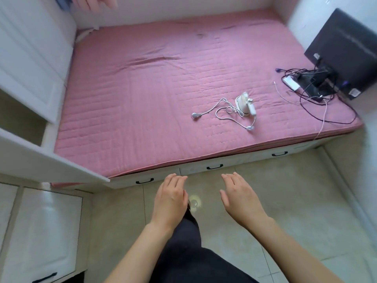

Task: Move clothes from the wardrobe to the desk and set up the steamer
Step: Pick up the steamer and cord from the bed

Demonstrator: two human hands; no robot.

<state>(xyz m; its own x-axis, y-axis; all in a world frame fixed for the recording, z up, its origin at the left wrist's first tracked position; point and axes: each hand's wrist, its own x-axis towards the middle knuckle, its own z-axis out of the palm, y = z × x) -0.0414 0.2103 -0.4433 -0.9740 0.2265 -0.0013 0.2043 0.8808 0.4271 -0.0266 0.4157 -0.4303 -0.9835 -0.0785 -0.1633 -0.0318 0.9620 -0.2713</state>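
Observation:
A small white steamer lies on the pink mattress, right of centre, its white cord trailing to the left with the plug loose. My left hand and my right hand hover side by side over the tiled floor in front of the bed, palms down, fingers relaxed, holding nothing. A white wardrobe stands at the left with its door swung open over the bed's corner. Pink fabric hangs at the top edge.
A dark monitor with a tangle of black cables and a white adapter sits on the mattress's right side. White drawers with black handles run under the bed. White cabinets stand at lower left. Beige floor tiles lie below.

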